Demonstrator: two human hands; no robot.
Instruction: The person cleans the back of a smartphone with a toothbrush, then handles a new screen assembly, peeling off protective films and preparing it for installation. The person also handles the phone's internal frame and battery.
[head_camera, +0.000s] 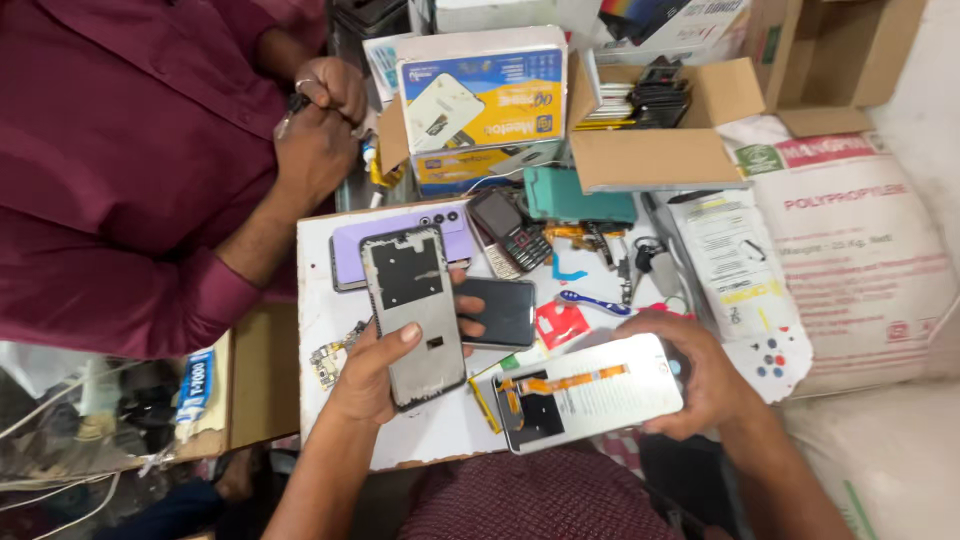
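My left hand (372, 368) grips a grey metal phone frame (413, 310), held upright over a white work board (330, 310). My right hand (700, 375) holds a white phone screen panel (590, 392) by its right end, back side up, with an orange flex cable along it. Between the two parts a dark phone (500, 312) lies flat on the board. A lilac phone back (455, 240) rests behind the frame.
Another person in a maroon shirt (110, 150) sits at the left, hands (320, 120) together around a small tool. A keypad phone (508, 230), a blue toothbrush (595, 300), a red piece (560, 322), cardboard boxes (650, 150) and a white sack (860, 250) crowd the far side and right.
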